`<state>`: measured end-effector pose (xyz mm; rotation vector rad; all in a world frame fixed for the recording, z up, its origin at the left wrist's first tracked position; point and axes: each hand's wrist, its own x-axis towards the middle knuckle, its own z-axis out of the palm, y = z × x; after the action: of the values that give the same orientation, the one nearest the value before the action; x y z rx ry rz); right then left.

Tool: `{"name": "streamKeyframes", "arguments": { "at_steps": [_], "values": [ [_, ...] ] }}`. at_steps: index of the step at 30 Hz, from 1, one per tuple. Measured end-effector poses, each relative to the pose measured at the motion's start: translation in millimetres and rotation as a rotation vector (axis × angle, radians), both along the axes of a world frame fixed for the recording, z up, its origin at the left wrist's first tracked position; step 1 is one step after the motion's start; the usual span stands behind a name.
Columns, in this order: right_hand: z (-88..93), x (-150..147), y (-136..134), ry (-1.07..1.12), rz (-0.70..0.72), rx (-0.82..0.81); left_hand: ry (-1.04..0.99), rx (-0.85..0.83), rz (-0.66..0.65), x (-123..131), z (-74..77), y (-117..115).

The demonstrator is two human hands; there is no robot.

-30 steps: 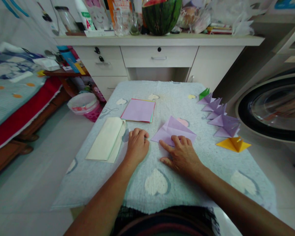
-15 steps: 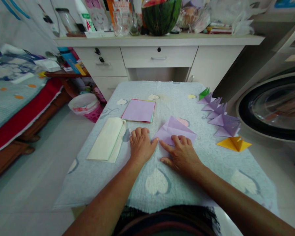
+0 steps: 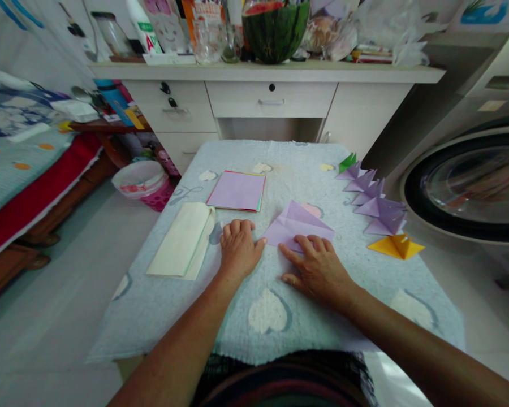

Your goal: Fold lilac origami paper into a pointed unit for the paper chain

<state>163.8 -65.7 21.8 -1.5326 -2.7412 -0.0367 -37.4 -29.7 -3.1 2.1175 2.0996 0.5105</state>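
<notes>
A creased sheet of purple origami paper [image 3: 299,219], folded to a point at the top, lies on the cloth in front of me. My right hand [image 3: 318,263] presses on its lower edge, fingers spread and the index finger stretched to the left; part of the edge is hidden beneath them. To the left, my left hand [image 3: 241,249] rests on the cloth with its thumb apart, pointing at the paper's left corner. Beyond it is a stack of square coloured paper [image 3: 236,191], purple on top. Folded pale paper [image 3: 180,240] lies farther left.
Folded purple paper pieces [image 3: 382,209] stand in a row at the table's right side, between a green piece [image 3: 348,163] and a yellow one [image 3: 398,246]. A white desk [image 3: 275,73] closes off the far side. A washing machine [image 3: 470,107] stands at right, a pink bin [image 3: 146,183] at left.
My right index fingertip has shifted slightly right along the paper's lower edge. My left thumb has drawn back a little from the paper's corner. The camera view has shifted slightly.
</notes>
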Motion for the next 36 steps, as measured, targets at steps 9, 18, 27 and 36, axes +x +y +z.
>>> {"name": "streamKeyframes", "arguments": {
  "at_steps": [9,18,27,36],
  "values": [
    [-0.6,25,-8,-0.018,-0.026,0.008,0.006,0.006,-0.017,-2,-0.9,0],
    [-7.2,57,-22,-0.062,-0.045,0.064,0.024,-0.002,-0.018,-2,-0.6,1],
    [-11.9,83,-32,-0.081,-0.045,0.100,0.017,0.004,-0.021,-3,-2.4,1],
    [10.2,60,-22,0.067,-0.072,0.100,-0.042,0.204,-0.159,-3,3.2,-6]
  ]
}}
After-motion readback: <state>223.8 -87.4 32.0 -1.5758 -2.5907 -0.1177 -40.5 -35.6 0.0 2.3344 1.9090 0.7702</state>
